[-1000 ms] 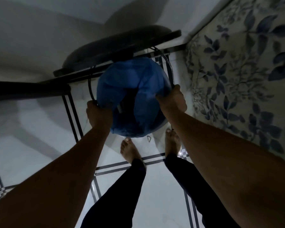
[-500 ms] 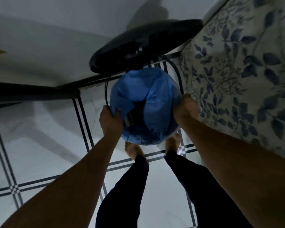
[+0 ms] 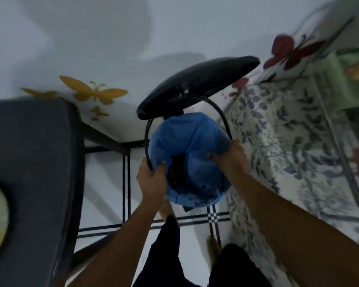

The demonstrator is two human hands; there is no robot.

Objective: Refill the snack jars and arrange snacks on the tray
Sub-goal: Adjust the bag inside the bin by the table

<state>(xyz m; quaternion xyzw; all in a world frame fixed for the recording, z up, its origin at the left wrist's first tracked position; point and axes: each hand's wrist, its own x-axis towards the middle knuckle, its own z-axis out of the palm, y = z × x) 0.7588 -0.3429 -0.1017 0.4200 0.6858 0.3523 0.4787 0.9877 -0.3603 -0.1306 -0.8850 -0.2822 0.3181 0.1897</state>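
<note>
A blue plastic bag (image 3: 187,141) hangs in a black ring frame (image 3: 146,137) under a black hinged lid (image 3: 197,83), like a bin held above the floor. My left hand (image 3: 152,179) grips the ring and the bag's edge on the left. On the right, my right hand (image 3: 230,158) grips the bag's edge and the ring. Something dark shows inside the bag's opening (image 3: 175,168). No snack jars or tray are clearly visible.
A bed with a blue floral sheet (image 3: 288,146) fills the right side. A dark grey cushioned seat (image 3: 33,172) stands at the left. The white wall (image 3: 112,38) carries yellow butterfly stickers (image 3: 93,93). My legs and bare feet stand on white tiled floor (image 3: 106,183).
The view has tilted up, showing the wall, the grey seat and more of the bed. Both hands have lifted the bag and ring higher, and the picture is blurred by motion.
</note>
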